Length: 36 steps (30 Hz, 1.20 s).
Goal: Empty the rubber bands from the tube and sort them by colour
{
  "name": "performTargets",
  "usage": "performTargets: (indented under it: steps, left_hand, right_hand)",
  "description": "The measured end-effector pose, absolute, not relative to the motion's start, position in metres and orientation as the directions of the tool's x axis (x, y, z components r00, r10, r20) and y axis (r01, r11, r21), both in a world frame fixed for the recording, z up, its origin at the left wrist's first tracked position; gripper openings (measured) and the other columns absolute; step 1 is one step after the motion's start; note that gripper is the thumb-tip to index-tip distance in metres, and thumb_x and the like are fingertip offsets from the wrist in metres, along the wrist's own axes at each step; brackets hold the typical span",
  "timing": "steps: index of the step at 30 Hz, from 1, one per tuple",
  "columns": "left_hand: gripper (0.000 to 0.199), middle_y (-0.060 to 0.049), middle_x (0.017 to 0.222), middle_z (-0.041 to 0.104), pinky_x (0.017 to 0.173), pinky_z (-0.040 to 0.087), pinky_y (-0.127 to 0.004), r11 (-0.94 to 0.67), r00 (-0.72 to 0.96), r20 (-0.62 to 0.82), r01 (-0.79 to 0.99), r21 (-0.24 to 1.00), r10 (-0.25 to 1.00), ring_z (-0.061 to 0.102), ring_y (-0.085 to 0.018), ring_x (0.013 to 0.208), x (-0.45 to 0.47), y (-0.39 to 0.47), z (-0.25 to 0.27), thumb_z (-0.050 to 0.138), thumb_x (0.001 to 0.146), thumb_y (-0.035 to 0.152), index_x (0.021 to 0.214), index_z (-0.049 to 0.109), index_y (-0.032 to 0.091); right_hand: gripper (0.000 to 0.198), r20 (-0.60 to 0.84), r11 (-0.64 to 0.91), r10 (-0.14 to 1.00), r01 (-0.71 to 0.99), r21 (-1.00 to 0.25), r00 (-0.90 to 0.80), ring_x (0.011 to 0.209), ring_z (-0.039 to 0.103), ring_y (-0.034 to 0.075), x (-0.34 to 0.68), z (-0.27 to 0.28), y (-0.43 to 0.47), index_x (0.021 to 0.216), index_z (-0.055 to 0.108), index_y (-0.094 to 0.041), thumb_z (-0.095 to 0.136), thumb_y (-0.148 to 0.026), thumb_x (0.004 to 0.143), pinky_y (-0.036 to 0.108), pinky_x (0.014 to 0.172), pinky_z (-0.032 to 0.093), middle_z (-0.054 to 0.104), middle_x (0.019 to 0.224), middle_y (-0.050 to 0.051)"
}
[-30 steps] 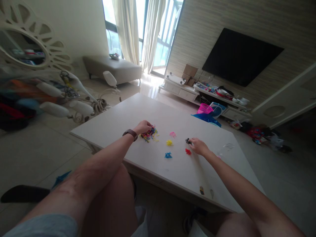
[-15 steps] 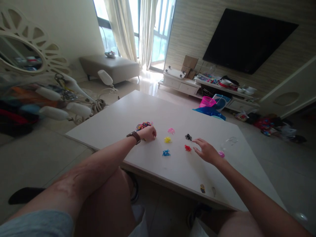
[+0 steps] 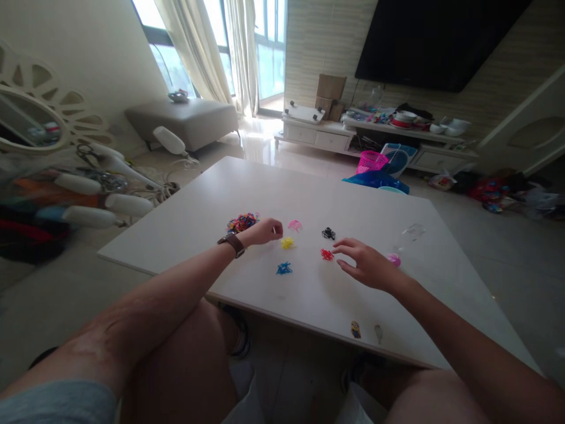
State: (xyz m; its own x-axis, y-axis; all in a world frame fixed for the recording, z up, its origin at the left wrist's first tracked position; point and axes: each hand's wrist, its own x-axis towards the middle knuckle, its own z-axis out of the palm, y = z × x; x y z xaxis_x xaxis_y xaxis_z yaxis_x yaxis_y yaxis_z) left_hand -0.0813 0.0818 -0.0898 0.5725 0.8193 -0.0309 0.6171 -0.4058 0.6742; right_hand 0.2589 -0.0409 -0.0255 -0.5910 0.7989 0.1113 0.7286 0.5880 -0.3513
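My left hand, with a brown watch on the wrist, is closed with its fingers curled together; whatever is in them is too small to make out. Its fingertips are just above and left of a yellow pile of small rubber bands. Behind that wrist lies a mixed multicoloured heap of bands. Fingers apart, my right hand hovers beside a red pile, holding nothing visible. A black pile, a pink pile and a blue pile lie around these.
On the white table, a clear plastic piece and a pink-purple item lie past my right wrist. A minion sticker is near the front edge. A lamp with white shades stands left of the table.
My left hand has moved from beside the multicoloured heap towards the yellow pile. My right hand stays near the red pile, still open. The whole view has shifted a little.
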Motion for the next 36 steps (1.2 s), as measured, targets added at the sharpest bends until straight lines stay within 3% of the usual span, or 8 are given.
performTargets:
  steps: [9,11,14,16,18,27,36]
  left_hand:
    - [0.02,-0.005,0.084,0.077,0.066,0.045,-0.022,-0.351,0.519,-0.082,0.677,0.647,0.851,0.064,-0.015,0.073,-0.058,0.084,-0.069,0.066,0.078,0.025,0.088,0.081,0.015]
    - [0.021,-0.004,0.08,0.076,0.064,0.045,-0.022,-0.289,0.427,-0.068,0.712,0.64,0.902,0.063,-0.015,0.07,-0.069,0.089,-0.065,0.067,0.079,0.026,0.089,0.081,0.015]
    - [0.023,-0.005,0.074,0.074,0.062,0.045,-0.023,-0.079,0.157,-0.064,0.759,0.646,0.985,0.063,-0.014,0.066,-0.091,0.096,-0.061,0.066,0.078,0.026,0.09,0.081,0.014]
    - [0.022,-0.006,0.074,0.074,0.063,0.046,-0.022,0.036,-0.009,-0.046,0.762,0.647,0.999,0.064,-0.015,0.067,-0.104,0.096,-0.064,0.066,0.077,0.023,0.09,0.081,0.012]
    - [0.019,-0.006,0.073,0.074,0.062,0.047,-0.022,0.082,-0.072,-0.042,0.769,0.634,0.997,0.065,-0.016,0.069,-0.114,0.095,-0.07,0.068,0.073,0.021,0.086,0.08,0.013]
    - [0.021,-0.003,0.061,0.069,0.057,0.05,-0.021,0.11,-0.022,-0.157,0.808,0.579,0.987,0.064,-0.015,0.06,-0.124,0.088,-0.093,0.077,0.055,0.015,0.076,0.075,0.016]
    - [0.011,-0.004,0.064,0.069,0.06,0.048,-0.024,0.087,-0.019,-0.121,0.809,0.581,0.992,0.062,-0.015,0.06,-0.131,0.096,-0.096,0.075,0.064,0.018,0.075,0.075,0.016]
  right_hand:
    - [0.025,0.064,0.555,0.813,0.738,-0.383,-0.578,0.12,0.063,0.028,0.267,-0.024,-0.05,0.113,0.072,-0.025,0.058,-0.024,0.092,0.046,0.105,0.052,0.067,0.127,0.01]
    - [0.024,0.061,0.542,0.822,0.746,-0.388,-0.566,0.12,0.063,0.028,0.272,-0.024,-0.053,0.112,0.072,-0.025,0.057,-0.025,0.093,0.046,0.104,0.053,0.067,0.128,0.01]
    - [0.024,0.065,0.526,0.834,0.754,-0.394,-0.548,0.119,0.064,0.028,0.281,-0.026,-0.054,0.112,0.072,-0.025,0.057,-0.029,0.094,0.046,0.105,0.052,0.067,0.127,0.01]
    - [0.023,0.06,0.514,0.842,0.761,-0.395,-0.537,0.118,0.064,0.028,0.288,-0.028,-0.054,0.111,0.073,-0.026,0.058,-0.03,0.094,0.046,0.104,0.052,0.068,0.126,0.01]
    - [0.023,0.047,0.501,0.848,0.772,-0.392,-0.527,0.118,0.065,0.028,0.293,-0.03,-0.054,0.11,0.073,-0.026,0.059,-0.03,0.093,0.045,0.103,0.053,0.068,0.124,0.009]
    - [0.022,-0.008,0.498,0.834,0.76,-0.417,-0.551,0.116,0.065,0.027,0.293,-0.037,-0.052,0.108,0.073,-0.025,0.059,-0.028,0.092,0.043,0.104,0.052,0.069,0.124,0.009]
    - [0.021,-0.023,0.532,0.803,0.732,-0.425,-0.596,0.113,0.066,0.026,0.284,-0.038,-0.046,0.109,0.072,-0.025,0.058,-0.029,0.093,0.041,0.103,0.052,0.07,0.121,0.009]
